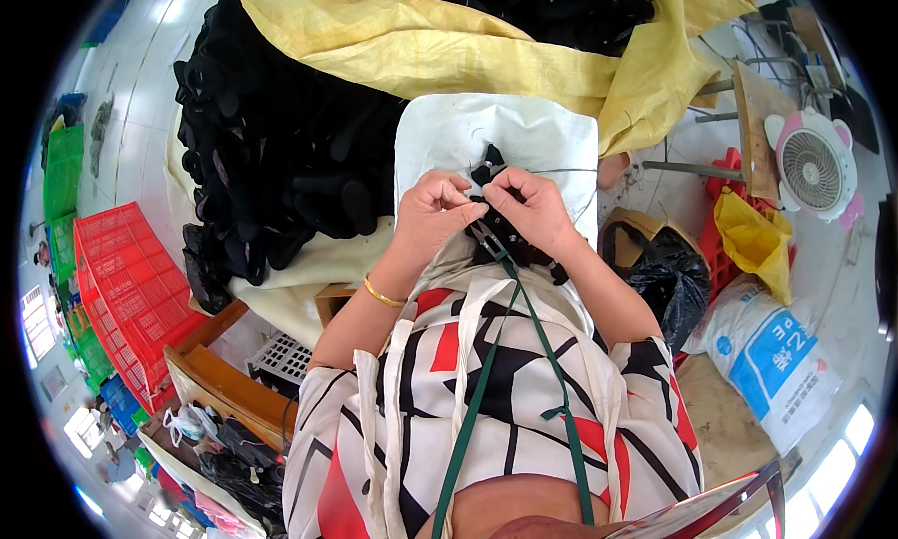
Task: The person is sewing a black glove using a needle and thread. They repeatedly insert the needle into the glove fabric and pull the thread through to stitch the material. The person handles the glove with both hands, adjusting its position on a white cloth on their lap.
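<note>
My left hand (436,212) and my right hand (535,210) meet over a white padded surface, fingertips almost touching. Both are closed in a pinch at a black fabric piece (493,158) with small light spots; its exact kind cannot be told. Part of it is hidden by my fingers. Small metal thread snips (485,237) hang just below my hands on a green ribbon (475,403) that runs round my neck. More black fabric lies under the snips, near my lap. The white padded board (552,128) carries the work in front of me.
A big heap of black fabric pieces (281,137) lies at the left. A yellow woven sack (524,67) spreads across the far side. Red crates (131,296) and a wooden drawer (229,380) stand left; a black bag (669,282), white sack (767,352) and fan (812,170) are right.
</note>
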`<state>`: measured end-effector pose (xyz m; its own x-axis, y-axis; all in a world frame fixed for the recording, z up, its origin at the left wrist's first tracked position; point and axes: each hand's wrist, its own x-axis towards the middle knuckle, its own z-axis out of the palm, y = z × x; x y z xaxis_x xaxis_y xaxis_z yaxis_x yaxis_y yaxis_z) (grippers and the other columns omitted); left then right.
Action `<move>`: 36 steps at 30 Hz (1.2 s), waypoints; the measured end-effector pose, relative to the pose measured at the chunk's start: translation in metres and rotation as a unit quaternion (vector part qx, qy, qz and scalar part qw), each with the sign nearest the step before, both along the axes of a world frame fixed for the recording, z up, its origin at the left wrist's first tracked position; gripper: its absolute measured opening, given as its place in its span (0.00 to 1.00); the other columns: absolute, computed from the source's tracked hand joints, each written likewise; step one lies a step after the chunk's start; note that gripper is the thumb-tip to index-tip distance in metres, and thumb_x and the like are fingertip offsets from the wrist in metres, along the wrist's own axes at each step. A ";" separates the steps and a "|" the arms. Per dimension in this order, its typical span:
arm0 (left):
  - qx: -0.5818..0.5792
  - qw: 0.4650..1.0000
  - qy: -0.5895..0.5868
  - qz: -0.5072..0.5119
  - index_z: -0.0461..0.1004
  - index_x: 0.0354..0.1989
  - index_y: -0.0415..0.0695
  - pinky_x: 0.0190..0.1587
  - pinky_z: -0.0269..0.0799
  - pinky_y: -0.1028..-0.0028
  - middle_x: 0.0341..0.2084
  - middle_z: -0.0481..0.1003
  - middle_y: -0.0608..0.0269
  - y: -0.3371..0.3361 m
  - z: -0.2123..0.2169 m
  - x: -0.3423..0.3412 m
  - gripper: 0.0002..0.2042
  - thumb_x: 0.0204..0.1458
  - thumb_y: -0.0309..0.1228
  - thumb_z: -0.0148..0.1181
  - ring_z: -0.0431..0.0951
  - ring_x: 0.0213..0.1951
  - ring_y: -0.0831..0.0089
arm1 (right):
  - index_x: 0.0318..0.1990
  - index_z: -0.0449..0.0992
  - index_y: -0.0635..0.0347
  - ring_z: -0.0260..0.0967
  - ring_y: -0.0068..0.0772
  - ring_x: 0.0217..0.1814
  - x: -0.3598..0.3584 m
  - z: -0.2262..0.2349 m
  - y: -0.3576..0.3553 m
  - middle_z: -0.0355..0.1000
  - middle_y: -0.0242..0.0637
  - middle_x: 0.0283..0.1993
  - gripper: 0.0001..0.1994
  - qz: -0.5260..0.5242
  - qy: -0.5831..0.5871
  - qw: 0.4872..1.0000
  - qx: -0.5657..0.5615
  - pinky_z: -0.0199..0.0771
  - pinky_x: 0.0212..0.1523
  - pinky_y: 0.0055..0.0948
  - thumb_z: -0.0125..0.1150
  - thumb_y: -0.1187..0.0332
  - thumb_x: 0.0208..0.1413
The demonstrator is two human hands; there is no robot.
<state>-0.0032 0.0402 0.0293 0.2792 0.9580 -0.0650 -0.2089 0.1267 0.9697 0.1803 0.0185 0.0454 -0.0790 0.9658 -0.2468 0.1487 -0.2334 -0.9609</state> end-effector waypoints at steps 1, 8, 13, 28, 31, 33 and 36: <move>-0.036 0.999 -0.017 -0.006 0.72 0.24 0.41 0.33 0.69 0.82 0.30 0.77 0.65 0.000 0.001 0.000 0.10 0.48 0.18 0.69 0.71 0.28 0.83 | 0.32 0.75 0.65 0.59 0.16 0.27 -0.001 -0.001 0.000 0.68 0.29 0.24 0.07 -0.010 0.010 1.000 -0.009 0.65 0.29 0.23 0.63 0.70 0.59; -0.167 0.985 -0.029 -0.021 0.67 0.30 0.42 0.32 0.72 0.81 0.33 0.78 0.59 0.003 0.009 -0.005 0.11 0.48 0.16 0.64 0.74 0.29 0.82 | 0.31 0.74 0.64 0.56 0.14 0.26 -0.003 -0.006 -0.003 0.65 0.25 0.23 0.08 -0.003 0.007 1.000 0.011 0.62 0.26 0.21 0.62 0.69 0.60; -0.057 0.991 0.122 0.011 0.65 0.32 0.41 0.32 0.72 0.82 0.29 0.77 0.63 0.003 -0.002 -0.018 0.11 0.48 0.17 0.63 0.74 0.28 0.83 | 0.32 0.73 0.63 0.58 0.12 0.31 0.006 0.000 0.000 0.66 0.20 0.27 0.07 -0.060 0.013 0.998 -0.001 0.63 0.33 0.17 0.60 0.70 0.62; 0.147 0.826 0.483 0.252 0.69 0.32 0.42 0.33 0.69 0.80 0.23 0.70 0.68 0.119 -0.008 -0.252 0.08 0.51 0.24 0.65 0.70 0.26 0.81 | 0.35 0.76 0.65 0.66 0.18 0.32 0.177 0.059 -0.023 0.73 0.31 0.28 0.07 0.105 -0.212 0.971 -0.046 0.69 0.36 0.23 0.62 0.69 0.57; 0.119 0.748 0.600 0.258 0.71 0.32 0.41 0.37 0.72 0.73 0.25 0.74 0.64 0.125 -0.027 -0.314 0.09 0.48 0.29 0.65 0.75 0.28 0.73 | 0.35 0.75 0.65 0.65 0.20 0.31 0.223 0.058 -0.044 0.71 0.33 0.26 0.07 0.062 -0.279 0.956 -0.070 0.68 0.36 0.25 0.61 0.69 0.57; 0.096 0.732 0.624 0.258 0.72 0.32 0.41 0.38 0.73 0.72 0.25 0.75 0.63 0.125 -0.031 -0.324 0.09 0.47 0.29 0.64 0.75 0.28 0.72 | 0.35 0.75 0.65 0.64 0.21 0.30 0.242 0.054 -0.056 0.70 0.33 0.26 0.07 0.030 -0.307 0.949 -0.065 0.68 0.36 0.25 0.61 0.69 0.57; 0.098 0.713 0.647 0.253 0.73 0.33 0.41 0.37 0.73 0.71 0.24 0.75 0.63 0.122 -0.041 -0.331 0.08 0.47 0.29 0.64 0.75 0.28 0.71 | 0.37 0.76 0.65 0.62 0.21 0.30 0.262 0.037 -0.069 0.69 0.32 0.27 0.07 -0.005 -0.346 0.937 -0.055 0.67 0.36 0.24 0.61 0.69 0.57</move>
<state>-0.3338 0.1626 -0.0114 -0.2773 0.9411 0.1936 0.9054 0.1885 0.3805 0.4418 -0.0503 0.0820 0.1456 0.9314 -0.3335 0.7237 -0.3301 -0.6061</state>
